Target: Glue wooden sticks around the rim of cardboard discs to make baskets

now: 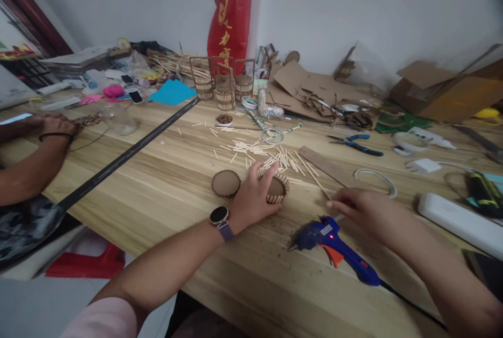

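Observation:
My left hand (256, 199) curls around the left side of a small round basket (286, 186) rimmed with short upright sticks. Pinched in the fingertips of my right hand (353, 207) is the end of a thin stick (316, 181) that points up and left. A flat round piece with a beaded edge (226, 184) lies left of my left hand. Beyond the basket, short wooden sticks (245, 146) are scattered on the table. The blue glue gun (341, 249), with an orange trigger, rests on its side just below my right hand.
Another person's arms (35, 170) rest at the left table edge, beside a clear jar (120, 120). Finished lantern-like baskets (225, 91) stand before a red bag (230, 23). Pliers (357, 144), a cardboard strip (324, 165), a white cable (377, 175) and a power strip (459, 222) lie right.

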### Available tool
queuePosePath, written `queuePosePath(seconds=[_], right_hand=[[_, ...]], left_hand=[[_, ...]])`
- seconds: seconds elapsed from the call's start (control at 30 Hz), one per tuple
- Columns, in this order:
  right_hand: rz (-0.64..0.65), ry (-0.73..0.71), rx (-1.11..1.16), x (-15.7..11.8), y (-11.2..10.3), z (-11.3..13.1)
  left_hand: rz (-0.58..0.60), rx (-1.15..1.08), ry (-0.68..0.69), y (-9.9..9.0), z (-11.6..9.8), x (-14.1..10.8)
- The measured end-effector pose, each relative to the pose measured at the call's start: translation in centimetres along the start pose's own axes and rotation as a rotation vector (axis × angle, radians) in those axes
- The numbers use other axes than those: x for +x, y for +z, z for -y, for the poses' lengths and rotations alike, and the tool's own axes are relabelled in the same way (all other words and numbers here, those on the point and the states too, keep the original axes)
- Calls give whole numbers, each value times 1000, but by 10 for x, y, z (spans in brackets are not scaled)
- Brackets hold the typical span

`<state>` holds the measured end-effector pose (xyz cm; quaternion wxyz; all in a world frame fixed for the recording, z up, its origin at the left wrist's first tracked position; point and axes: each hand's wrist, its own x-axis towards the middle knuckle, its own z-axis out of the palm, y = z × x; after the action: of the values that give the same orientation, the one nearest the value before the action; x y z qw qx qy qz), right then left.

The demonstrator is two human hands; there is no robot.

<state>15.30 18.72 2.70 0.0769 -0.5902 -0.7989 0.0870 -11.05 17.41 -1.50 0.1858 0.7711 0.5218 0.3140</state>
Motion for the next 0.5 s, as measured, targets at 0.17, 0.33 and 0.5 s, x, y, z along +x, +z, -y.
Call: queuePosePath(seconds=[0.17, 0.33, 0.5], right_hand=[[3, 21, -99, 55, 3, 25], [43, 49, -127, 100, 13, 38], [140, 20, -181, 106, 19, 36]], left_hand=[[3, 2, -4, 0, -1, 0], [-11, -6, 21, 1, 1, 0], [-11, -7, 25, 1, 1, 0]])
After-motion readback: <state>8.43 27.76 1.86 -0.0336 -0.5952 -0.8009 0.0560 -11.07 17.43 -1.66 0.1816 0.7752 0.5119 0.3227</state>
